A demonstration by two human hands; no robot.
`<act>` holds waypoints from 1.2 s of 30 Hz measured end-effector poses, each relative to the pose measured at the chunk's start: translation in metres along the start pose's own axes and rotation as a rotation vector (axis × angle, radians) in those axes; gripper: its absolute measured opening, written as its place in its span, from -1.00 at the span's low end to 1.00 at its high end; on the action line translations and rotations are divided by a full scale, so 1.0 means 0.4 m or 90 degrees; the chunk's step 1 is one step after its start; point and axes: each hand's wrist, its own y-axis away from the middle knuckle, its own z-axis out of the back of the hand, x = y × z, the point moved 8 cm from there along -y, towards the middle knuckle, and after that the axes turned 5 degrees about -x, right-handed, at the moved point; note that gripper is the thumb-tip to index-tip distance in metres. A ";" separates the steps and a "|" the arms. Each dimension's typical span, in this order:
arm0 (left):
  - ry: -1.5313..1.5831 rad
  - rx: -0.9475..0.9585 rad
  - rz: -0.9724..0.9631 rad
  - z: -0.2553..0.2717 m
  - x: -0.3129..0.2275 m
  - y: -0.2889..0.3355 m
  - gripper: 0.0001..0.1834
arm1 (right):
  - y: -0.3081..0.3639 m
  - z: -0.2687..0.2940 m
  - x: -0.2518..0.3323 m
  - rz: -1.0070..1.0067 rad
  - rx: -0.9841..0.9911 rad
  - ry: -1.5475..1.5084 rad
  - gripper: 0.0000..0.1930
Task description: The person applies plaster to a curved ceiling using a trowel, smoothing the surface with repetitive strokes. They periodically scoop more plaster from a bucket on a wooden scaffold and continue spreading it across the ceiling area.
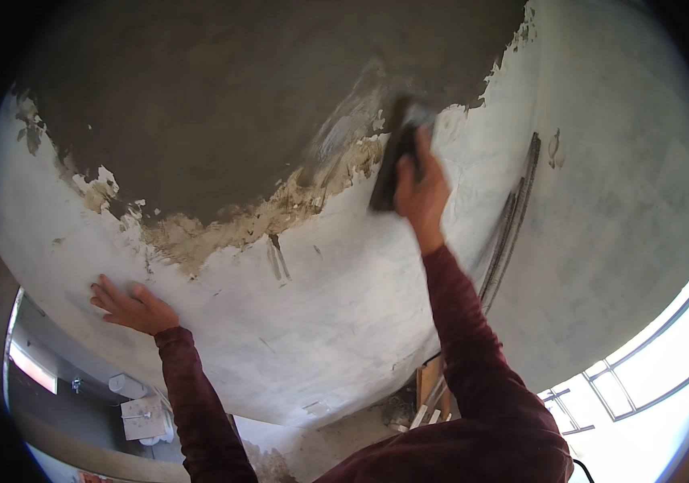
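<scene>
My right hand is wrapped round the handle of a dark plastering trowel, blurred by motion. Its long blade stands steeply slanted at the border between a white plastered wall surface and a grey-brown bare patch above. Ragged edges and beige smears mark that border, and whitish streaks run over the grey just left of the trowel. Lower on the left, my left hand rests with fingers spread against the white surface, holding nothing. Both forearms wear dark red sleeves.
Long thin dark strips run along the wall right of my right arm. Bright windows with metal frames stand at lower right. A white container and a pale square panel lie at lower left. A wooden board stands below.
</scene>
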 end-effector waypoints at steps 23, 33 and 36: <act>-0.039 0.007 0.007 0.020 0.016 0.002 -0.13 | 0.025 -0.015 0.112 0.153 0.074 0.017 -0.48; -0.024 -0.011 0.000 0.006 0.001 -0.006 -0.16 | 0.025 -0.052 0.058 0.042 0.168 -0.088 -0.43; -0.030 -0.009 0.002 0.022 0.019 -0.008 -0.17 | 0.027 0.000 0.153 0.290 0.078 0.112 -0.36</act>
